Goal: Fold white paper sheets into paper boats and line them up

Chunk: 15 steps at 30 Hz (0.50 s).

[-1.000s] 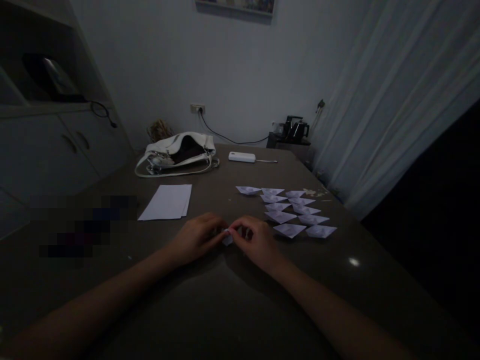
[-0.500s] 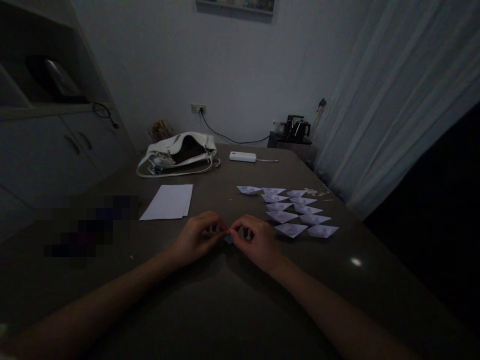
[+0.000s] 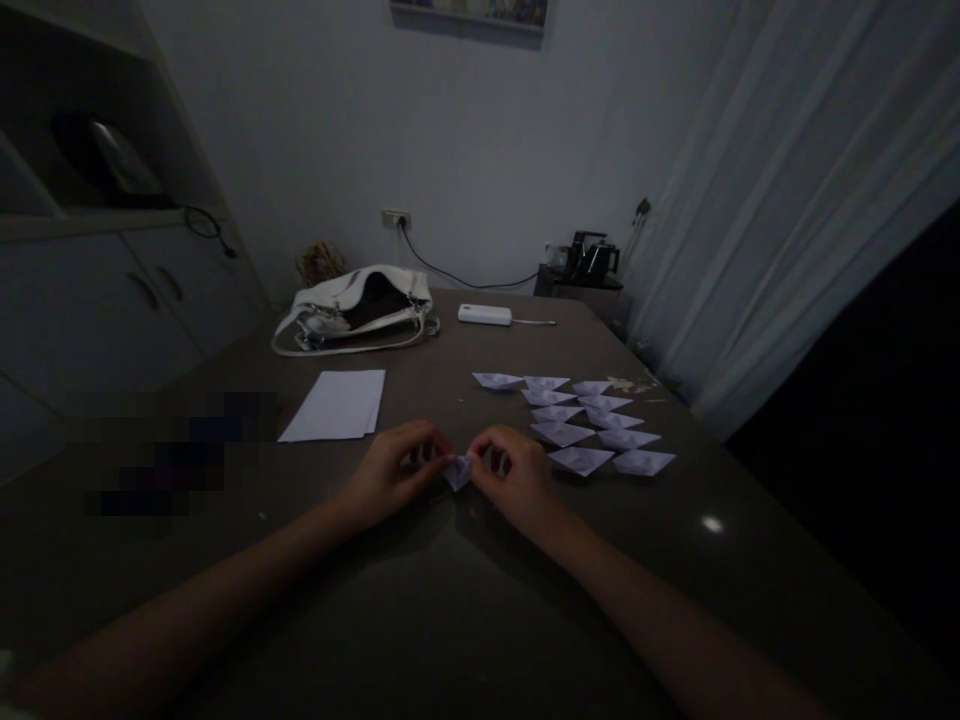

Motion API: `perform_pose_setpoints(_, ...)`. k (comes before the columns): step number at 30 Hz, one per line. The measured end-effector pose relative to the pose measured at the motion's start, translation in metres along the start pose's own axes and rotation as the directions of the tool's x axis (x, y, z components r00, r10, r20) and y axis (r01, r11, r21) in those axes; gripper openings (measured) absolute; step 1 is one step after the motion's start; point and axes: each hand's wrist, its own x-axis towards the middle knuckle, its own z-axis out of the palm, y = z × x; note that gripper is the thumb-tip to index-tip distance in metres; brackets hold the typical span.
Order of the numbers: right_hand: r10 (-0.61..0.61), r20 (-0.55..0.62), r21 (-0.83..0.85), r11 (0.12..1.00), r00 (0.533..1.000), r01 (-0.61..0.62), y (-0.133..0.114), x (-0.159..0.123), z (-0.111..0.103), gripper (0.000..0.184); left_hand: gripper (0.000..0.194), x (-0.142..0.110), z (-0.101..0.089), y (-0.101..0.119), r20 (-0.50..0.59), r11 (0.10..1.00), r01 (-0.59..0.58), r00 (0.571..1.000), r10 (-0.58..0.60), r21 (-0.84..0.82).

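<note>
Between my two hands is a small folded piece of white paper (image 3: 458, 473), its lower end narrowing to a point. My left hand (image 3: 401, 465) pinches its left side between thumb and fingers. On the other side, my right hand (image 3: 514, 475) pinches the right edge the same way. My fingertips cover the paper's upper corners. Several folded paper boats (image 3: 581, 460) lie in rows just beyond my right hand. A stack of white paper sheets (image 3: 337, 405) lies past my left hand.
A white handbag (image 3: 360, 305) lies at the back left of the dark table (image 3: 450, 620). A white power bank (image 3: 484, 315) with a short strap or cable is at the back. Behind the table, a black kettle (image 3: 600, 262) stands on a low stand. A curtain hangs on the right.
My hands have drawn slightly apart, and more of the folded paper shows between them. The boats and the sheets have stayed in place.
</note>
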Motion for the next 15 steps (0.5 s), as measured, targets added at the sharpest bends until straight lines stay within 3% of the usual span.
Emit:
perform_pose_setpoints(4, -0.009, 0.035, 0.022, 1.000, 0.999, 0.008, 0.0010, -0.0010, 0.0010, 0.005, 0.015, 0.0001, -0.0003, 0.0015, 0.012, 1.000, 0.009, 1.000, -0.009, -0.020)
perform_pose_setpoints(8, -0.062, 0.138, 0.062, 0.997, 0.988, 0.054, 0.0030, -0.0025, 0.0022, 0.024, 0.013, -0.0002, -0.0001, 0.0019, 0.003, 1.000, 0.012, 1.000, -0.012, -0.021)
perform_pose_setpoints(15, -0.037, 0.147, 0.087, 0.996, 0.988, 0.024, 0.0070, 0.0002, 0.0019, 0.008, 0.011, -0.0007, 0.0022, 0.0009, 0.023, 1.000, 0.005, 1.000, -0.004, -0.018)
